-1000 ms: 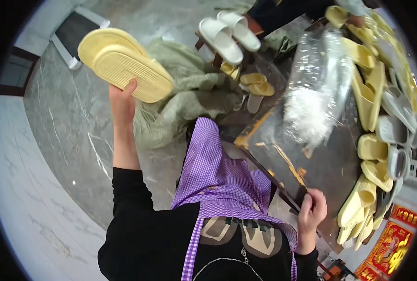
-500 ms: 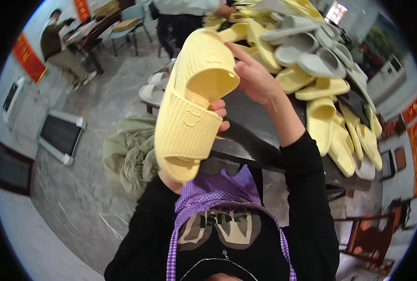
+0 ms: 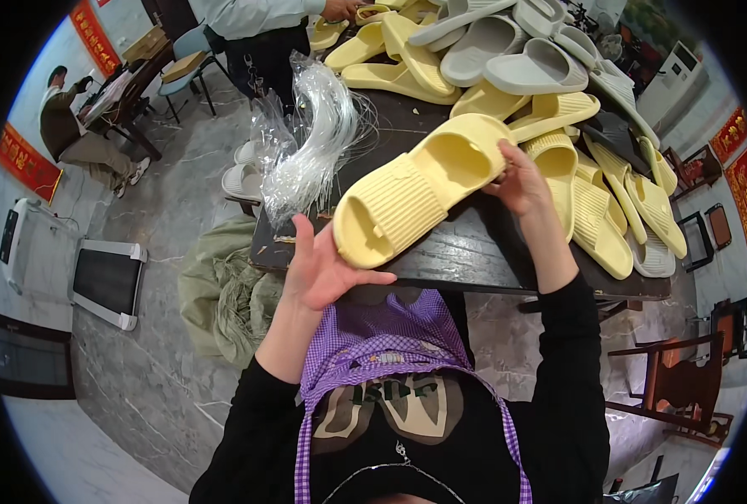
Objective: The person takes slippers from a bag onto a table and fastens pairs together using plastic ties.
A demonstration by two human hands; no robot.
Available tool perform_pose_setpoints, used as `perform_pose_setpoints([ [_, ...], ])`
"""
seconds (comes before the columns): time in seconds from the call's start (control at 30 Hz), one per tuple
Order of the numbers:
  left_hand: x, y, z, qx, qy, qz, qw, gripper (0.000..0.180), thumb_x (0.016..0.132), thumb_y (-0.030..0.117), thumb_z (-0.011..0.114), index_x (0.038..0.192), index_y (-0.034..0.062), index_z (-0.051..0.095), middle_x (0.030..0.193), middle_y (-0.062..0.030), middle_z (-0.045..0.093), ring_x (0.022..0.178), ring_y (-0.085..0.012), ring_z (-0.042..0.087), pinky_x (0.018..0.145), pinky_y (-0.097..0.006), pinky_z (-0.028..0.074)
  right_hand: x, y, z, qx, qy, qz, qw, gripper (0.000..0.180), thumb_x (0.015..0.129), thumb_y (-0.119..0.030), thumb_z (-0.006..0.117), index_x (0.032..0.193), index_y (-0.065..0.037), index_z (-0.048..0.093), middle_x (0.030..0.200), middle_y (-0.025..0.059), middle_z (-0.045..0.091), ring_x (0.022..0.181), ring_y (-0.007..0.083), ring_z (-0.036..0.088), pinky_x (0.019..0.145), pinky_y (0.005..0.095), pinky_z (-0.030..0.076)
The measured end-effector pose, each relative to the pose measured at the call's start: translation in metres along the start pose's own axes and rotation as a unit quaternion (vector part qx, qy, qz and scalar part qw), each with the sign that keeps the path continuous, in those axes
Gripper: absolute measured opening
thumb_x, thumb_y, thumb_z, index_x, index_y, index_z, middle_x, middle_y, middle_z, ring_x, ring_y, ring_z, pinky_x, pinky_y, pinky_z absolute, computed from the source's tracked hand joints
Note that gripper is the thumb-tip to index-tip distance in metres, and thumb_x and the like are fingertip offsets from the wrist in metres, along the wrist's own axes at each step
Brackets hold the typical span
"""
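A pair of yellow slippers point(image 3: 400, 204), seemingly fitted together toe to heel, is held tilted above the near side of the dark table. My right hand point(image 3: 522, 180) grips their far right end, thumb on the rim and fingers curled beneath. At the opposite, lower left end, my left hand point(image 3: 313, 267) is open, palm up, with thumb and fingers spread beside an open toe. Whether it touches the slippers I cannot tell. A bundle of clear plastic strands point(image 3: 319, 139) lies on the table just beyond them.
Grey slippers point(image 3: 537, 67) and yellow slippers point(image 3: 604, 235) are heaped on the table point(image 3: 474, 260) at the back and right. Another person's hand point(image 3: 340, 8) reaches to the far edge. Green cloth point(image 3: 222, 290) lies on the floor at left; a wooden chair point(image 3: 676, 386) stands at right.
The slippers have gone from upright near my chest to lower and slanted over the table, turned over. My left hand has come off them and opened. The plastic strands are now uncovered.
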State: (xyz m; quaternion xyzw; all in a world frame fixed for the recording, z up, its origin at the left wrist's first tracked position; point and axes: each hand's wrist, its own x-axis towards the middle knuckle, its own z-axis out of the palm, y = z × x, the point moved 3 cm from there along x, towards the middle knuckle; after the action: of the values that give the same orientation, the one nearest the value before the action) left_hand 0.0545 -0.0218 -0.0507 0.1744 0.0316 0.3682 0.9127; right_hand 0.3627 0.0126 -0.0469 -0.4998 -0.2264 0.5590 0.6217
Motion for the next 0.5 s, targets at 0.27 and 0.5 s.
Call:
perform_pose_setpoints([
  [0.27, 0.022, 0.041, -0.011, 0.431, 0.156, 0.046, 0.888, 0.048, 0.078, 0.002, 0.040, 0.126, -0.0022, 0.039, 0.095, -0.0142, 0.058, 0.063, -0.0159, 0.060, 0.043, -0.026, 0.051, -0.028, -0.050, -0.020, 0.073, 0.041, -0.187, 0.979, 0.031, 0.082, -0.017, 0.057, 0.111, -0.005, 0.050, 0.100, 0.0081, 0.061, 0.089, 0.0198, 0.061, 0.073, 0.0363, 0.053],
  [0.5, 0.123, 0.079, 0.037, 0.679, 0.001, -0.078, 0.730, 0.049, 0.073, 0.007, 0.045, 0.122, 0.0014, 0.046, 0.086, -0.0080, 0.058, 0.049, -0.0088, 0.047, 0.034, -0.021, 0.033, -0.098, -0.154, -0.020, 0.010, -0.099, -0.374, 0.922, 0.036, 0.083, -0.011, 0.054, 0.115, 0.003, 0.045, 0.106, 0.0115, 0.058, 0.093, 0.0209, 0.060, 0.082, 0.0322, 0.050],
])
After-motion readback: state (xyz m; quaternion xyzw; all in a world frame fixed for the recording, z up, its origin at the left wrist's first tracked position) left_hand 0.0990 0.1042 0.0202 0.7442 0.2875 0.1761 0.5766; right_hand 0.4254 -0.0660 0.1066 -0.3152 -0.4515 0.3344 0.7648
